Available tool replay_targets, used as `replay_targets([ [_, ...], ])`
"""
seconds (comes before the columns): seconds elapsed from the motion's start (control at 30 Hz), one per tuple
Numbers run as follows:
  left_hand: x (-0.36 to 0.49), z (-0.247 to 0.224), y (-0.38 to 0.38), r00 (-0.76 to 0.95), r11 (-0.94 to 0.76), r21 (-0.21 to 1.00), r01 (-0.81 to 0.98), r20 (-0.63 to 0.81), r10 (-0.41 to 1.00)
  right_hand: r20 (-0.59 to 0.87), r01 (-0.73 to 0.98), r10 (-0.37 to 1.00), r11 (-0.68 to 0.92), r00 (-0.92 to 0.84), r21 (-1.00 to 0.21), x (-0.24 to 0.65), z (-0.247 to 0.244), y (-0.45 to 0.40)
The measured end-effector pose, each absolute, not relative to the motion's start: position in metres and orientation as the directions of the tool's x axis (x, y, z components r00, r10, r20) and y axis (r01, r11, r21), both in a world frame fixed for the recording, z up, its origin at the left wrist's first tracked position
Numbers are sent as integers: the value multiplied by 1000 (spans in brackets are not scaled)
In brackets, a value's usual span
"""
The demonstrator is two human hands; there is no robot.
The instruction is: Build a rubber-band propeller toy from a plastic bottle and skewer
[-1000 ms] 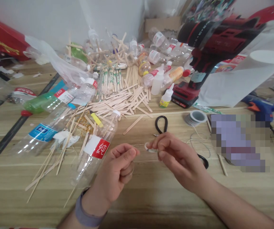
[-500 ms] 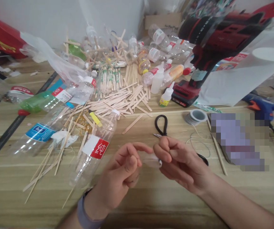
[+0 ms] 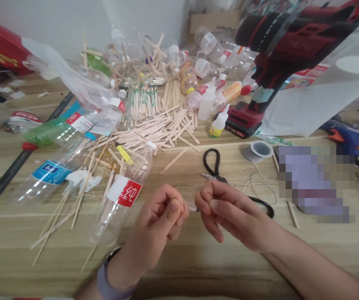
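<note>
1. The left hand (image 3: 159, 225) has its fingers pressed together; I cannot tell what they pinch.
2. A small, thin, whitish piece (image 3: 192, 207) is between the hands. It looks light, bendy and easy to drop, so an end seems best to pinch.
3. The right hand (image 3: 240, 214) has thumb and finger together; any grip is hidden.

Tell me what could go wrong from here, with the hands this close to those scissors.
The right hand sits over the scissors, whose blade tip pokes out beside it, so a finger could get nicked.

The small pale piece between it and the left hand is mostly hidden and might slip; I can't tell which hand grips it.

Loose thread from the spool runs toward the scissors and could snag.
</note>
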State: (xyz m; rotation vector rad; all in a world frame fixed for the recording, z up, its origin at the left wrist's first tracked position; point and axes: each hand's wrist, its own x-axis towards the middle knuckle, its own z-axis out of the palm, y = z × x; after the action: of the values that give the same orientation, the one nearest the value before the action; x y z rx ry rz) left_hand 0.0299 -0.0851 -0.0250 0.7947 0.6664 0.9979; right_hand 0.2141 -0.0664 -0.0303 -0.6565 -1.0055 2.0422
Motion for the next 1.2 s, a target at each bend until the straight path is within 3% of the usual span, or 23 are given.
replay_targets([
  [0.17, 29, -28, -86, 415, 312, 860, -403, -132, 900, -97, -445, 794, -431, -600, -785, 211, -31, -67],
  [0.37, 27, -29, -85, 362, 273, 925, -264, -168, 917, -123, -224, 802, -305, -584, -926, 211, -25, -68],
  [0.63, 23, -28, -84, 348, 261, 950, -171, -189, 918, -142, -86, 793, -237, -593, -968, 212, -23, -67],
  [1.2, 21, -26, -84, 335, 274, 956, -104, -226, 915, -131, -40, 793, -192, -596, -981, 212, -24, -67],
])
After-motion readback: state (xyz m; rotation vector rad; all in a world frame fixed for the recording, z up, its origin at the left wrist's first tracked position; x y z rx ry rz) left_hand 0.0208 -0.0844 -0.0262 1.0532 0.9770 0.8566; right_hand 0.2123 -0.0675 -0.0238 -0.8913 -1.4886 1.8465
